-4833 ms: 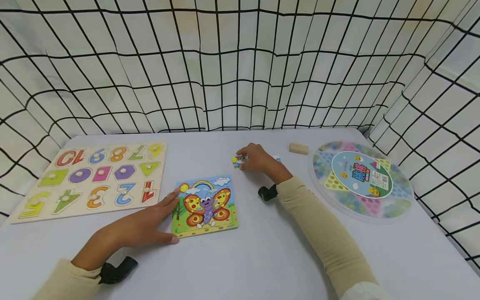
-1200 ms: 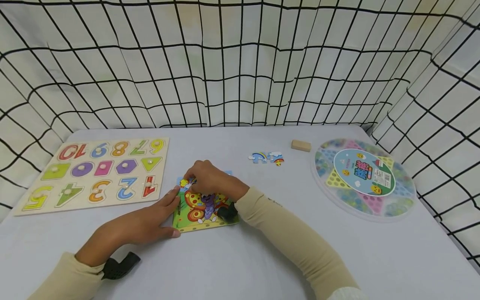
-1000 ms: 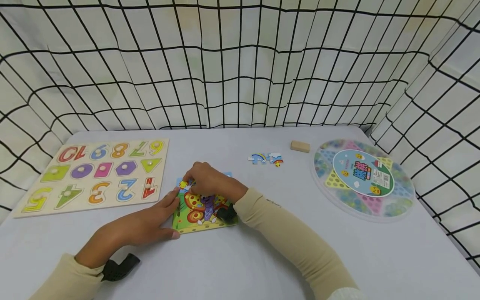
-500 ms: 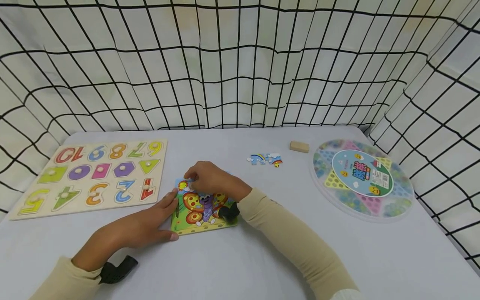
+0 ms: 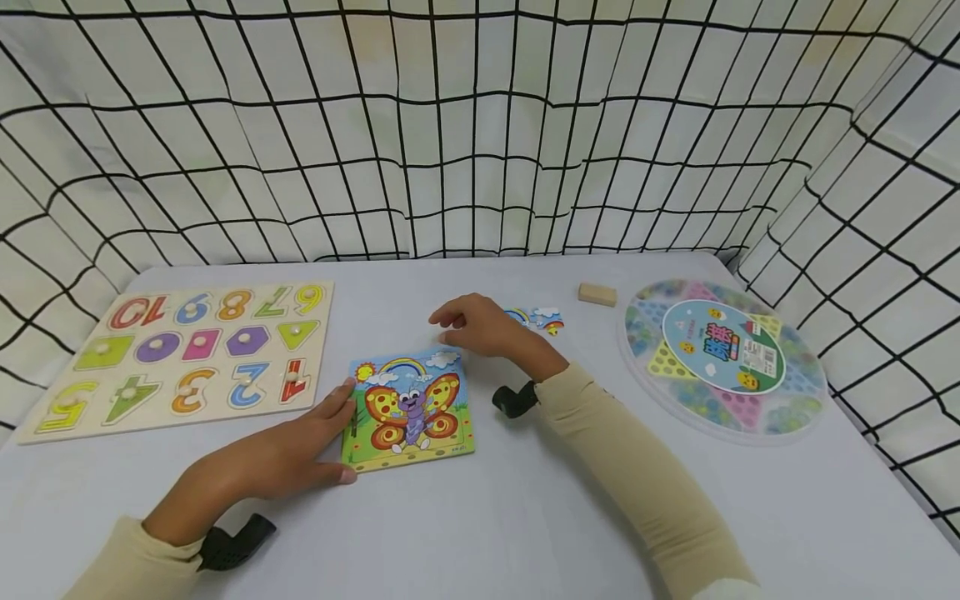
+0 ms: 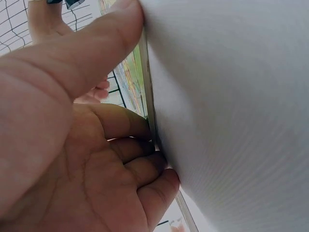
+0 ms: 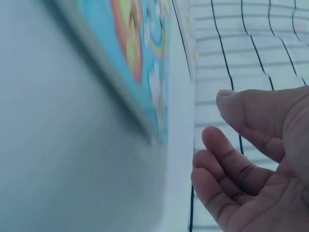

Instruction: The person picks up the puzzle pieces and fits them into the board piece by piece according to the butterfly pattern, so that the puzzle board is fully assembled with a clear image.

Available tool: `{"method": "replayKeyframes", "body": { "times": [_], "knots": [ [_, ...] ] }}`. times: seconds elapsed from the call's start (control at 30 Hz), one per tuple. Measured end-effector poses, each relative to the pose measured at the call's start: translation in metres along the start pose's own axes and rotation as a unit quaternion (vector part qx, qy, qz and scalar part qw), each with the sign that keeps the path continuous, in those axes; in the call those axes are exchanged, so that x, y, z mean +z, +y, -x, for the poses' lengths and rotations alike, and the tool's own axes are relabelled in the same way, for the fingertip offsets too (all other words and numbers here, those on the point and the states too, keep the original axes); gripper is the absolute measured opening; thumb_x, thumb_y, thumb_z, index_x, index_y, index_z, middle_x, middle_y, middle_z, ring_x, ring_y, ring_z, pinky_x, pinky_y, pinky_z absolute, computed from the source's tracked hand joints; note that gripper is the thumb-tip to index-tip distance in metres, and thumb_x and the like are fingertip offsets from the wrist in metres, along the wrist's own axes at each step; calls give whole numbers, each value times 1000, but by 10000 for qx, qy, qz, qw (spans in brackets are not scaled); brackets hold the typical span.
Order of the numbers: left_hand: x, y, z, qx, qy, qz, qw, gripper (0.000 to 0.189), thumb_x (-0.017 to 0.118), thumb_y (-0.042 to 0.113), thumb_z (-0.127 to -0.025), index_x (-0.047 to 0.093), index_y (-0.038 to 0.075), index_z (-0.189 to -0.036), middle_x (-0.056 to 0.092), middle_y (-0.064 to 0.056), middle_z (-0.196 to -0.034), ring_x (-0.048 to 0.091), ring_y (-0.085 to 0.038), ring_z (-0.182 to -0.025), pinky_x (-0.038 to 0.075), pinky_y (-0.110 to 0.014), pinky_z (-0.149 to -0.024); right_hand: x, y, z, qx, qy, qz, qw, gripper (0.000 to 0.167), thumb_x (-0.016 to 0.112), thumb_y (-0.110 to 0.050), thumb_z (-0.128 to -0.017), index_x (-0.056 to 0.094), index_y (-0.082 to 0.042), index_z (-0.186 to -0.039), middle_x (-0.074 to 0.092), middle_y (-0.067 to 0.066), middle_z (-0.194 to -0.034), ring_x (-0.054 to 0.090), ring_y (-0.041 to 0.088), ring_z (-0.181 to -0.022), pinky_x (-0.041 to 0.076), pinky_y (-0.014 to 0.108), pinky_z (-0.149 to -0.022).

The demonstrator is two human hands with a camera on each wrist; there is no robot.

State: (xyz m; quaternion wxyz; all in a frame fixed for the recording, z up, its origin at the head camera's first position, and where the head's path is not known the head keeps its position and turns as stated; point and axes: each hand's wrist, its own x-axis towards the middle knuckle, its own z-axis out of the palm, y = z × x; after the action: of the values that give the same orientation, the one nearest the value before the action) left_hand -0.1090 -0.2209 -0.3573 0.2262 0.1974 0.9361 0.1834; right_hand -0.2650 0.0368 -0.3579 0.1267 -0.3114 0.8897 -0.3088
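Note:
In the head view a butterfly jigsaw puzzle point(image 5: 412, 412) lies flat on the table, its picture showing a sun, a rainbow and clouds. My left hand point(image 5: 288, 454) rests against its left edge, fingertips at the upper side and thumb by the near corner. The left wrist view shows these fingers point(image 6: 154, 193) touching the board's edge. My right hand point(image 5: 483, 327) hovers beyond the puzzle's far right corner, fingers loosely bent and holding nothing. Behind it lie loose jigsaw pieces point(image 5: 547, 318), partly hidden by the hand.
A wooden number-and-shape peg board point(image 5: 225, 350) lies at the left. On the right is a round clear game board point(image 5: 723, 358) with a blue label. A small wooden block point(image 5: 597, 294) sits at the back. Black netting point(image 5: 480, 133) stands behind the table point(image 5: 465, 533).
My right hand carried a sun piece from the loose pieces to the puzzle's far left corner and pressed there. It has let go and moved back right. The left hand stays put.

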Motion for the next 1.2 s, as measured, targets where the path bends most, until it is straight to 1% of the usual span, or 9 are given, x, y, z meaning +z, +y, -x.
{"method": "replayKeyframes", "body": {
  "times": [0.13, 0.27, 0.37, 0.53, 0.73, 0.9, 1.03, 1.2],
  "knots": [
    [0, 0, 0, 16, 17, -29, 10000, 96, 68, 49, -87, 22, -5, -152, 0, -20, -161, 11, -40, -145, 27, -55, -109, -12, 18, 7, 56, 232, -23, 9997, 31, 66, -11, -93, 66, -6, -124, 65, 9, -117, 55, 21, -103, 46, 29, -88],
    [0, 0, 1, 12, 9, -11, 10000, 96, 68, 49, -87, 22, -5, -152, 0, -19, -161, 11, -40, -145, 27, -55, -109, -21, 34, 13, 165, 344, -104, 9992, 32, 67, -11, -92, 67, -5, -124, 65, 9, -116, 54, 21, -102, 46, 31, -87],
    [0, 0, 1, 9, 13, -38, 10000, 96, 67, 50, -87, 22, -4, -152, 0, -19, -161, 11, -40, -145, 27, -55, -109, -26, 42, 18, 170, 394, -164, 9989, 32, 67, -10, -92, 66, -3, -124, 65, 11, -115, 55, 22, -102, 47, 31, -87],
    [0, 0, 1, 2, 18, -49, 10000, 96, 68, 50, -87, 22, -5, -152, 0, -19, -161, 11, -40, -145, 27, -55, -109, -34, 49, 21, 106, 493, -238, 9984, 32, 65, -8, -92, 66, 0, -123, 65, 13, -114, 56, 23, -101, 48, 32, -86],
    [-1, 0, 1, 13, -3, -55, 10000, 96, 67, 50, -87, 22, -4, -152, 0, -19, -161, 12, -40, -145, 27, -55, -109, -40, 60, 25, 291, 637, -297, 9971, 31, 64, -7, -92, 66, 0, -122, 65, 13, -114, 56, 24, -102, 48, 34, -87],
    [-1, 0, 1, 31, 0, -4, 10000, 96, 67, 50, -87, 22, -5, -152, 1, -19, -161, 11, -40, -145, 26, -55, -110, -45, 70, 27, 459, 773, -128, 9959, 31, 64, -8, -92, 66, 0, -122, 63, 13, -122, 53, 28, -111, 45, 40, -93],
    [0, 0, 0, 6, -25, 35, 10000, 96, 67, 50, -87, 22, -5, -151, 0, -19, -161, 10, -40, -145, 26, -56, -110, -47, 74, 27, 535, 765, -6, 9956, 31, 63, -8, -93, 66, 0, -123, 62, 13, -125, 51, 30, -116, 43, 41, -97],
    [0, -1, 2, -38, -29, 12, 10000, 96, 66, 52, -87, 22, -4, -152, 0, -19, -161, 10, -40, -145, 26, -56, -109, -48, 73, 26, 633, 711, 41, 9955, 31, 63, -9, -93, 66, -2, -123, 62, 12, -125, 52, 28, -116, 43, 41, -98]
  ]
}}
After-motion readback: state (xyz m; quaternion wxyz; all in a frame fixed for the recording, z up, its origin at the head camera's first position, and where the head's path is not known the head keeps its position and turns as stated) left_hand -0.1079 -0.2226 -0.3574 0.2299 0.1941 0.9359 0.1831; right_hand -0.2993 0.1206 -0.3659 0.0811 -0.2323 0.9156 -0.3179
